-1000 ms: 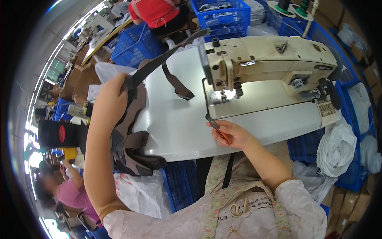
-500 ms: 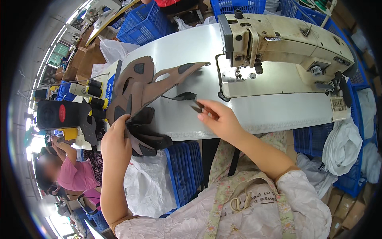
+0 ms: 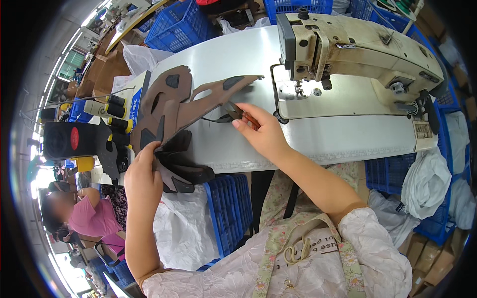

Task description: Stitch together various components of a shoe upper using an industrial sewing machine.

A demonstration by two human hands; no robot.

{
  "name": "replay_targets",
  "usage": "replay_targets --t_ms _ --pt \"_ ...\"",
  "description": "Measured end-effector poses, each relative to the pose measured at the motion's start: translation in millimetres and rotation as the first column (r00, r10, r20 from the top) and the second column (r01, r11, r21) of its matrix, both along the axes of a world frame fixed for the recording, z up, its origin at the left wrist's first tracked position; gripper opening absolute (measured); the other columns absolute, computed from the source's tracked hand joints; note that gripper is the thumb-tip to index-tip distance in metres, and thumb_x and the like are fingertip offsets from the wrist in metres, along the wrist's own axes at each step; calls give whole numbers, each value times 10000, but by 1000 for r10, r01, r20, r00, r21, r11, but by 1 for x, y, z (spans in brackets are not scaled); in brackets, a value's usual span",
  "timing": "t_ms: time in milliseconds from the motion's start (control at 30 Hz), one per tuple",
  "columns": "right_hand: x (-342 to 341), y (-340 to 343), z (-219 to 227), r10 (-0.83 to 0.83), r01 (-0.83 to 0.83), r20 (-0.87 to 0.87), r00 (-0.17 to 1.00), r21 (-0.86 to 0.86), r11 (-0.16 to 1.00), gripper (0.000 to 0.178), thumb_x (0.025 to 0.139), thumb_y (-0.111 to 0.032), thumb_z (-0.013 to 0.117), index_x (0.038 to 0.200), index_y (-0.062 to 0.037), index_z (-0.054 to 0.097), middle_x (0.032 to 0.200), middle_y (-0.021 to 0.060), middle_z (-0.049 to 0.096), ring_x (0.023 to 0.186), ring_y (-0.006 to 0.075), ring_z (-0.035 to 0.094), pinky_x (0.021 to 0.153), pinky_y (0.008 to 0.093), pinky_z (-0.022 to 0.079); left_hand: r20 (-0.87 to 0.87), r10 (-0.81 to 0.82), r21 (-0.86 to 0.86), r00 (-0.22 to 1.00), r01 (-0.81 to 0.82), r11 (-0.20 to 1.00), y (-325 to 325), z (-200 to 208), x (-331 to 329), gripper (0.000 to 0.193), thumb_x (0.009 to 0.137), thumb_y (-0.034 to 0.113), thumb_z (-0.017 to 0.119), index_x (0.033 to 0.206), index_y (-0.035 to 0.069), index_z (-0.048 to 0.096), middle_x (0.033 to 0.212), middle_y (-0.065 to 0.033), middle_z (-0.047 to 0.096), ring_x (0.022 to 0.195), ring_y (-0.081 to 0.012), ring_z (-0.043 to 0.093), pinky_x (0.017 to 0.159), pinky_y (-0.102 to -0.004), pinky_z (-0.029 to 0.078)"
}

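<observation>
My left hand (image 3: 144,171) pinches the near edge of a brown shoe upper (image 3: 171,111) with black patches, lying spread over the left part of the white sewing table. Below that edge, a bunch of folded dark upper pieces (image 3: 184,169) hangs partly past the table's front. In my right hand (image 3: 261,129) is a pair of thread snips (image 3: 232,110) with a reddish handle, its blades pointing at the upper's right-hand strip. A thin black piece (image 3: 218,119) lies by the blades, partly hidden by the upper and the snips.
A cream sewing machine (image 3: 357,49) stands on the right of the table (image 3: 233,149). Thread spools (image 3: 117,111) and a black box (image 3: 69,141) are at the left. Blue crates (image 3: 231,203) surround the table; a co-worker in pink (image 3: 94,213) sits at left.
My right hand has moved up and slightly left, bringing the snips' blades up to the upper's strip. The left hand stays on the upper's edge.
</observation>
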State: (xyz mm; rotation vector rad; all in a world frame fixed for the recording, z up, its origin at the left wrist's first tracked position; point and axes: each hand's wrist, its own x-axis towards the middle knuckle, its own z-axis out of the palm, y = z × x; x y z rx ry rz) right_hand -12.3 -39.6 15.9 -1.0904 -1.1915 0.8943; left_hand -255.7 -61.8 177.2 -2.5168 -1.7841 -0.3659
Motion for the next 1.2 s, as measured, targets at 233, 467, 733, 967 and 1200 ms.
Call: replay_targets --t_ms 233,467,733,967,1200 --pt "-3 -4 -3 -16 16 -62 998 1 1000 409 884 -185 728 1243 -26 612 898 43 616 744 97 551 680 236 469 -7 53 -85 999 -54 995 -1 2 0 540 679 -90 452 1181 49 597 1082 -213 656 989 -410 619 877 -458 487" --pt "-1 7 -2 -55 56 -18 998 65 996 371 891 -185 721 1219 -30 642 883 66 644 704 111 552 650 260 466 -6 50 -95 999 -51 994 1 0 4 536 681 -93 452 1175 54 598 1078 -217 656 984 -415 619 871 -454 489" --pt "14 6 14 -120 92 210 970 138 986 334 873 -204 716 1176 -67 681 778 74 641 635 174 584 615 297 480 -6 51 -94 999 -52 994 -1 1 3 539 677 -103 449 1172 50 597 1064 -217 656 970 -416 619 864 -453 488" --pt "18 4 24 -130 77 351 927 161 984 326 845 -225 718 1137 -82 697 750 80 618 625 236 602 584 343 482 -11 37 -96 999 -38 995 -2 0 5 542 675 -115 452 1173 43 598 1067 -214 657 973 -419 615 863 -458 486" --pt "23 5 33 -55 33 437 898 58 998 340 850 -200 727 1157 -58 694 860 95 680 646 177 597 624 292 480 -32 14 -71 999 -16 997 -6 -4 4 547 670 -121 463 1175 41 599 1069 -209 661 967 -417 617 854 -455 489"
